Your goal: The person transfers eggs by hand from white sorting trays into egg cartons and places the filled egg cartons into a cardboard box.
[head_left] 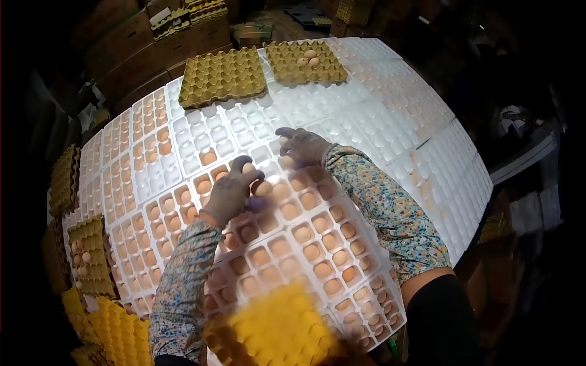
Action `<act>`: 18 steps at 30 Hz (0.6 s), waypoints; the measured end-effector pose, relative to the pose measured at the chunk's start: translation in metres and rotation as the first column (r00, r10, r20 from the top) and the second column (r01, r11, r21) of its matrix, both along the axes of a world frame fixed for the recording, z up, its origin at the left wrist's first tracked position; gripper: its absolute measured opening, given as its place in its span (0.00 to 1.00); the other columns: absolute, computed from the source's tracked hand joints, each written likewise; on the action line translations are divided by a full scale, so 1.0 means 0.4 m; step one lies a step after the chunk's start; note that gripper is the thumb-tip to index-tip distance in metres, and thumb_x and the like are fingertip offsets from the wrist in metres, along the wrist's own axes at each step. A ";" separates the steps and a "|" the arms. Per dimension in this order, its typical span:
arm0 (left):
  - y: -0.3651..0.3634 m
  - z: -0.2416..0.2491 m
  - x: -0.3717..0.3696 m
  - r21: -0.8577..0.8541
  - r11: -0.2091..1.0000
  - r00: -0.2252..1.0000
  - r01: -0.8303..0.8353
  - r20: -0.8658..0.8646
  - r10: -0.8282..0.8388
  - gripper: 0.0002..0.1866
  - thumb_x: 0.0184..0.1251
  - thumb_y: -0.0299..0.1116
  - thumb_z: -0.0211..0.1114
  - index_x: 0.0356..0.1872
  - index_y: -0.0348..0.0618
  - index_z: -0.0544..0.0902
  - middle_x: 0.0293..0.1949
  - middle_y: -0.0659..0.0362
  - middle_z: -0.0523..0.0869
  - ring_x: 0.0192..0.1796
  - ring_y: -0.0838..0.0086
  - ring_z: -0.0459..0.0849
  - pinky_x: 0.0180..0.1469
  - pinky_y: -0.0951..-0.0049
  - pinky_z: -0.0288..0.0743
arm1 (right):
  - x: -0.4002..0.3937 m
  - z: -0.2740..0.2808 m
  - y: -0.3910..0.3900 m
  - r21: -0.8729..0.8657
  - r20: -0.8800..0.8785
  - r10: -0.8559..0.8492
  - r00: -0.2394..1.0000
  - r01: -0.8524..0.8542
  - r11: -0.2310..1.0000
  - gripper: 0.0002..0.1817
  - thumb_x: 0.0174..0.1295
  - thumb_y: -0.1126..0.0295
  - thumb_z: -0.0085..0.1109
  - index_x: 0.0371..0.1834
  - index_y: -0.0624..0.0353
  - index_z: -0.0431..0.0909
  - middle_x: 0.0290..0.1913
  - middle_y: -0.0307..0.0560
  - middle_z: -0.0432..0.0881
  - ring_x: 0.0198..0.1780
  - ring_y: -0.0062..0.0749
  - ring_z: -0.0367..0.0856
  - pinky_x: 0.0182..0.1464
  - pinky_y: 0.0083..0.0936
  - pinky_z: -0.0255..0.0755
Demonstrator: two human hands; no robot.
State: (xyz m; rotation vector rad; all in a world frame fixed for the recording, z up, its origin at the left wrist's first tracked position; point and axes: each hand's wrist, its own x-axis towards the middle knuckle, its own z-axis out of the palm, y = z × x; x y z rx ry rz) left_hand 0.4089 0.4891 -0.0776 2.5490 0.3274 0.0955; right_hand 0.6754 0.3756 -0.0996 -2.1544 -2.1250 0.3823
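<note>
Gripping an egg [263,188] at frame centre, left hand [231,194] is curling its fingers around it | right hand [303,146] is resting fingers together over a grid [390,110] cell just above, hold unclear | lower-centre cells are sitting filled; upper-right cells are sitting bare | yellow tray [278,332] is blurring at bottom.

No text, label, brand, number or sign can be read anywhere in the view: not on the white plastic grid trays [390,116], the brown pulp egg cartons [223,76], or the stacked brown cardboard boxes [128,55] beyond them.
</note>
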 end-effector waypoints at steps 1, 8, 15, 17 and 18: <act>0.040 -0.048 0.088 0.095 0.992 0.996 0.088 -0.013 -0.087 0.26 0.53 0.41 0.79 0.55 0.54 0.84 0.64 0.47 0.74 0.53 0.49 0.86 0.57 0.58 0.82 | 0.021 -0.026 0.045 -0.151 0.017 0.074 0.997 -0.071 0.986 0.23 0.49 0.65 0.71 0.54 0.43 0.87 0.82 0.45 0.59 0.65 0.49 0.79 0.69 0.39 0.72; 0.066 -0.116 0.211 -0.042 0.995 0.994 -0.093 0.050 0.096 0.42 0.55 0.53 0.78 0.70 0.46 0.75 0.59 0.42 0.80 0.57 0.48 0.84 0.61 0.58 0.79 | 0.070 -0.114 0.076 0.432 -0.061 -0.214 0.975 0.219 0.875 0.18 0.65 0.62 0.64 0.57 0.49 0.85 0.52 0.47 0.86 0.54 0.47 0.82 0.62 0.38 0.74; -0.184 -0.169 0.432 -0.083 0.982 0.859 -0.167 0.477 0.186 0.25 0.65 0.46 0.68 0.60 0.45 0.81 0.51 0.50 0.81 0.54 0.55 0.82 0.61 0.56 0.74 | -0.082 -0.018 -0.221 0.312 -0.950 0.018 0.311 0.948 0.063 0.23 0.81 0.59 0.44 0.67 0.67 0.72 0.55 0.46 0.80 0.56 0.29 0.77 0.64 0.32 0.70; -0.212 -0.198 0.432 0.013 0.974 0.874 -0.224 0.444 0.196 0.25 0.66 0.46 0.66 0.60 0.45 0.80 0.52 0.51 0.81 0.58 0.54 0.79 0.65 0.52 0.68 | -0.246 0.010 -0.384 0.259 -0.962 -0.043 0.271 0.949 0.179 0.24 0.82 0.61 0.38 0.68 0.70 0.69 0.55 0.49 0.79 0.54 0.33 0.79 0.65 0.33 0.72; -0.240 -0.198 0.420 0.116 0.961 0.898 -0.251 0.399 0.186 0.24 0.68 0.46 0.65 0.61 0.46 0.80 0.54 0.51 0.80 0.63 0.52 0.76 0.69 0.48 0.63 | -0.319 0.000 -0.487 0.255 -0.937 -0.136 0.322 0.896 0.364 0.21 0.81 0.66 0.41 0.67 0.71 0.69 0.56 0.49 0.79 0.54 0.34 0.79 0.63 0.34 0.73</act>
